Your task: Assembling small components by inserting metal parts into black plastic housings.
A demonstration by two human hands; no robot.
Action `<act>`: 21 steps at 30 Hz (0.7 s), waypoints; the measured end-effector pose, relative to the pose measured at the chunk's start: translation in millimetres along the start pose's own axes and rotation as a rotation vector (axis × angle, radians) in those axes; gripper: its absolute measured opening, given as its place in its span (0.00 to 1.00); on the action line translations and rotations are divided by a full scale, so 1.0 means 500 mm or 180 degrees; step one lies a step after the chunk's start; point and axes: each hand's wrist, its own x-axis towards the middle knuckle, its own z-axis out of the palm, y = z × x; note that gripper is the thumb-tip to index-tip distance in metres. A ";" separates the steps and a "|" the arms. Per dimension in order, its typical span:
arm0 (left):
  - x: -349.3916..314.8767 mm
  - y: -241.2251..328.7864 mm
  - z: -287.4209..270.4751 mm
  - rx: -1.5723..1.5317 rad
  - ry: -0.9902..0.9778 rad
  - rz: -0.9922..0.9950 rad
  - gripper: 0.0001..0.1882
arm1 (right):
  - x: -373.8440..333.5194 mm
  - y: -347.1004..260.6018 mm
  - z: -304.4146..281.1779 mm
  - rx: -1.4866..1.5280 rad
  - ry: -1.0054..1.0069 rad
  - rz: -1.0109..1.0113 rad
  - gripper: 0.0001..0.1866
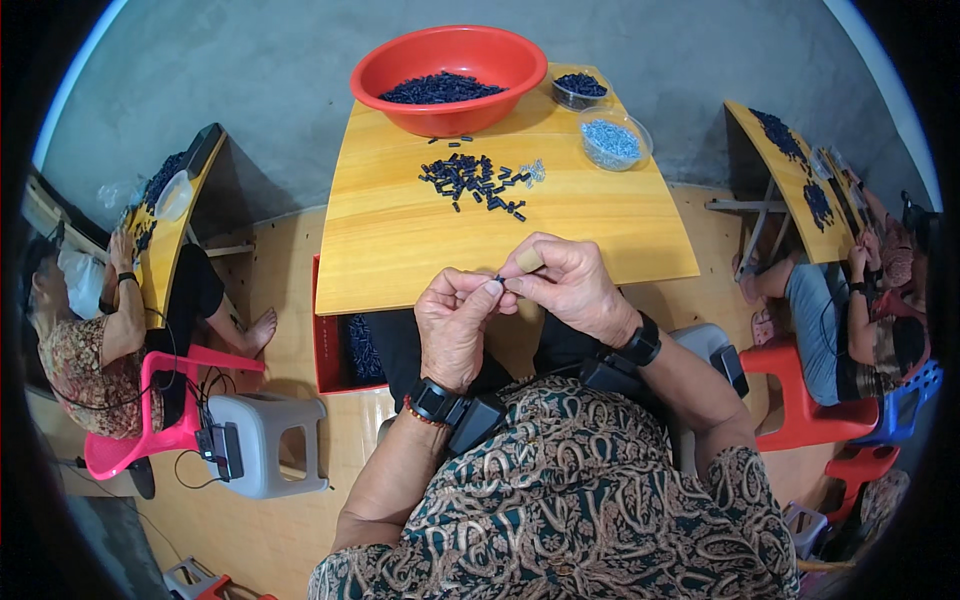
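Note:
Just past the near edge of the yellow table, my left hand and my right hand meet, fingertips pinched together. Between them is a small dark piece, mostly covered by the fingers; its kind is too small to tell. A tan wrap circles one finger of my right hand. Beyond my hands lies a loose pile of small dark blue cylindrical pieces. Against its right side sits a little heap of small silvery pieces.
A red basin of dark pieces stands at the table's far end. Beside it are a clear tub of dark pieces and another tub of pale blue ones. A red box sits below. People work at tables on both sides.

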 end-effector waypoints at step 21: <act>0.000 0.010 0.012 0.1935 -0.0108 0.1001 0.05 | -0.012 0.037 0.006 0.0615 -0.0119 0.0717 0.12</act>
